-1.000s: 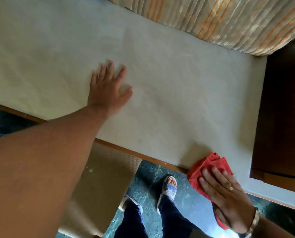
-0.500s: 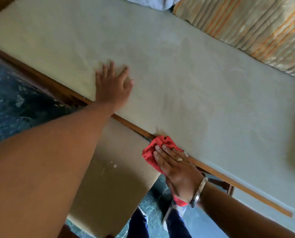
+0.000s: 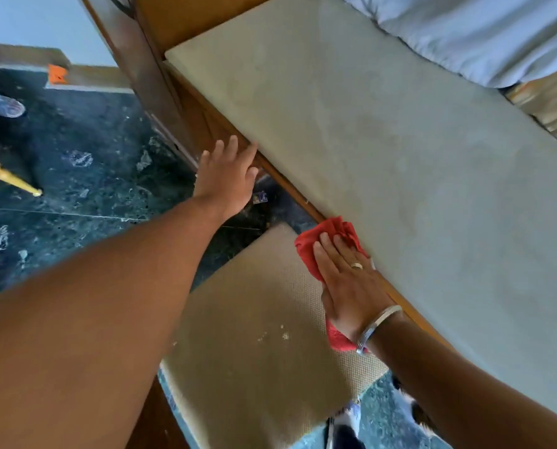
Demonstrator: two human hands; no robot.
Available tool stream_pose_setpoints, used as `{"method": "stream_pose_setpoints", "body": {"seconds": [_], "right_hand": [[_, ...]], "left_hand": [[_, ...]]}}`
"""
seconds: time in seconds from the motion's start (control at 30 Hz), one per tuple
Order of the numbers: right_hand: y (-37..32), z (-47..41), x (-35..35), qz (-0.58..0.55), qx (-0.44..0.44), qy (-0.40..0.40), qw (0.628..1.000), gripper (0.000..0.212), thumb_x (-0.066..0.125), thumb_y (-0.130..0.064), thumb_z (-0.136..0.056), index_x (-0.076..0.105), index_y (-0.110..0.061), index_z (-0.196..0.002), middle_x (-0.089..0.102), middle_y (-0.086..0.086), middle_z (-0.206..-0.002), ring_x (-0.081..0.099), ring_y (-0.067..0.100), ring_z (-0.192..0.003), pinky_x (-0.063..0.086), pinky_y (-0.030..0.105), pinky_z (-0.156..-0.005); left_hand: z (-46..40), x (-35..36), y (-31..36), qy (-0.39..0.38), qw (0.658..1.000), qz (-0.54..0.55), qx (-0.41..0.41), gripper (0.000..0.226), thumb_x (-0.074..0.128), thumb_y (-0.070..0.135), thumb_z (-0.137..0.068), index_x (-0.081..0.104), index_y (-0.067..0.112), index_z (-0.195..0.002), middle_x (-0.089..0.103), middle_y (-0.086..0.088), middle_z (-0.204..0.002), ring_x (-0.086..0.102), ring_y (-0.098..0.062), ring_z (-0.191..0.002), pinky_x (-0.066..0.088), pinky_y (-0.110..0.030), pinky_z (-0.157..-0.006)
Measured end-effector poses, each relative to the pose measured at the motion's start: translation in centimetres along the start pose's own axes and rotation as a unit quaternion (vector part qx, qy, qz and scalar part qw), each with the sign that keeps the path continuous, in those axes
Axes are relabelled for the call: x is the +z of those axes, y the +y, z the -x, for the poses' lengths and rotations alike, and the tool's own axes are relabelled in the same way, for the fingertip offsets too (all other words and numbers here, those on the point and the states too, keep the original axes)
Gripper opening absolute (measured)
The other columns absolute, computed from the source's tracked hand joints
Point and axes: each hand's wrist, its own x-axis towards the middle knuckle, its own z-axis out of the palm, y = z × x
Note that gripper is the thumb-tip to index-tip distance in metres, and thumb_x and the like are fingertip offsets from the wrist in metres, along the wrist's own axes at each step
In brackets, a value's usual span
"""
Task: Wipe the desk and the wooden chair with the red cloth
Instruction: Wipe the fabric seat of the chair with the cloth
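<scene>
Head view, looking down along the front edge of the desk [image 3: 400, 131].

Right hand [image 3: 348, 280]: lies flat on top of the red cloth [image 3: 316, 244], fingers straight and close together, pressing the cloth against the desk's wooden front edge. A ring shows on one finger, a metal bangle [image 3: 379, 325] at the wrist. The cloth is bunched; one part sticks out ahead of the fingertips at the desk edge, another part shows below the heel of the hand, near the bangle.

Left hand [image 3: 226, 176]: arm stretched forward, fingers straight and slightly spread, holding nothing. The fingertips reach the wooden desk edge further along, well apart from the cloth. Cannot tell whether they touch the wood or hover just over it.

Chair [image 3: 257, 345]: its woven tan seat sits below the desk edge, between the two forearms, with a few pale specks on it. The wooden frame shows at the lower left of the seat.

Surroundings: dark green marbled floor [image 3: 76, 176]; pale blue fabric [image 3: 465, 30] lies at the far side of the desk.
</scene>
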Motion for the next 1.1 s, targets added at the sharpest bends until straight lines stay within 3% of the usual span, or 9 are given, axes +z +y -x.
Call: {"method": "stream_pose_setpoints", "body": {"seconds": [0.1, 0.17, 0.3, 0.43, 0.5, 0.63, 0.77, 0.97, 1.1], "right_hand": [[-1.3, -4.8, 0.4, -0.004, -0.024, 0.005, 1.0, 0.073, 0.047, -0.025, -0.093, 0.008, -0.018, -0.154, 0.005, 0.003, -0.162, 0.0, 0.022, -0.149, -0.021, 0.032, -0.103], [-2.5, -8.8, 0.4, -0.022, -0.021, -0.001, 1.0, 0.073, 0.046, -0.024, -0.093, 0.004, -0.021, -0.154, 0.002, 0.002, -0.163, -0.002, 0.023, -0.149, -0.011, 0.038, -0.11], [-4.8, -14.1, 0.3, -0.008, -0.058, 0.009, 0.998, 0.065, 0.041, -0.024, -0.094, 0.013, -0.018, -0.153, 0.013, 0.008, -0.162, 0.01, 0.032, -0.148, 0.007, 0.045, -0.118], [-5.2, -8.7, 5.7, -0.056, -0.161, -0.003, 0.985, 0.064, 0.043, -0.018, -0.09, 0.024, -0.013, -0.15, 0.024, 0.013, -0.158, 0.019, 0.033, -0.146, 0.006, 0.045, -0.118], [-3.5, -4.4, 10.4, -0.112, -0.084, -0.046, 0.989, 0.06, 0.043, -0.017, -0.093, 0.024, -0.013, -0.151, 0.024, 0.013, -0.158, 0.02, 0.031, -0.146, 0.01, 0.043, -0.119], [2.6, 1.4, 18.6, -0.192, 0.24, -0.06, 0.95, 0.049, 0.042, -0.013, -0.099, 0.033, -0.012, -0.148, 0.043, 0.021, -0.147, 0.045, 0.037, -0.131, 0.036, 0.047, -0.108], [5.5, 2.9, 22.4, -0.275, 0.206, 0.015, 0.939, 0.052, 0.039, -0.019, -0.093, 0.04, -0.01, -0.144, 0.056, 0.025, -0.133, 0.061, 0.038, -0.105, 0.052, 0.048, -0.082], [7.4, -0.7, 22.6, -0.33, 0.253, 0.071, 0.906, 0.048, 0.041, -0.034, -0.088, 0.046, -0.04, -0.135, 0.056, 0.004, -0.136, 0.054, 0.03, -0.119, 0.044, 0.049, -0.096], [5.3, -4.5, 22.5, -0.253, 0.152, 0.086, 0.951, 0.052, 0.038, -0.035, -0.093, 0.031, -0.036, -0.145, 0.062, 0.01, -0.126, 0.063, 0.029, -0.093, 0.053, 0.04, -0.074]], "left_hand": [[1.7, 0.9, -2.9, -0.006, 0.999, -0.006, -0.031, 0.06, 0.04, 0.033, -0.104, 0.016, 0.025, -0.159, 0.019, -0.017, -0.165, 0.019, -0.039, -0.15, 0.018, -0.057, -0.118], [3.1, 1.4, -4.2, -0.009, 0.998, -0.003, -0.064, 0.064, 0.043, 0.031, -0.103, 0.013, 0.026, -0.159, 0.018, -0.016, -0.165, 0.019, -0.038, -0.15, 0.017, -0.058, -0.119], [6.5, 2.3, -5.3, -0.014, 0.987, 0.02, -0.157, 0.07, 0.049, 0.028, -0.1, 0.012, 0.023, -0.159, 0.023, -0.016, -0.163, 0.025, -0.039, -0.148, 0.022, -0.06, -0.117], [11.1, 6.1, -5.2, -0.061, 0.97, 0.035, -0.232, 0.071, 0.049, 0.031, -0.1, 0.011, 0.017, -0.159, 0.022, -0.015, -0.164, 0.026, -0.036, -0.148, 0.025, -0.058, -0.116], [13.6, 9.7, -5.0, -0.103, 0.96, 0.043, -0.257, 0.07, 0.044, 0.034, -0.102, 0.009, 0.017, -0.16, 0.018, -0.014, -0.165, 0.022, -0.034, -0.149, 0.021, -0.057, -0.118], [18.0, 19.1, -5.0, -0.182, 0.942, 0.05, -0.279, 0.066, 0.033, 0.043, -0.104, 0.006, 0.021, -0.16, 0.01, -0.013, -0.167, 0.013, -0.034, -0.152, 0.014, -0.054, -0.121], [19.7, 26.9, -7.0, -0.187, 0.938, 0.052, -0.287, 0.064, 0.031, 0.047, -0.103, 0.013, 0.022, -0.159, 0.01, -0.016, -0.167, 0.011, -0.037, -0.152, 0.013, -0.054, -0.121], [20.7, 32.9, -8.3, -0.077, 0.949, 0.046, -0.301, 0.068, 0.026, 0.055, -0.1, 0.015, 0.024, -0.159, 0.014, -0.019, -0.165, 0.013, -0.04, -0.151, 0.009, -0.058, -0.12], [20.9, 34.9, -8.8, -0.036, 0.956, 0.02, -0.291, 0.067, 0.024, 0.054, -0.099, 0.018, 0.022, -0.157, 0.022, -0.019, -0.162, 0.021, -0.04, -0.148, 0.013, -0.059, -0.118]]}}
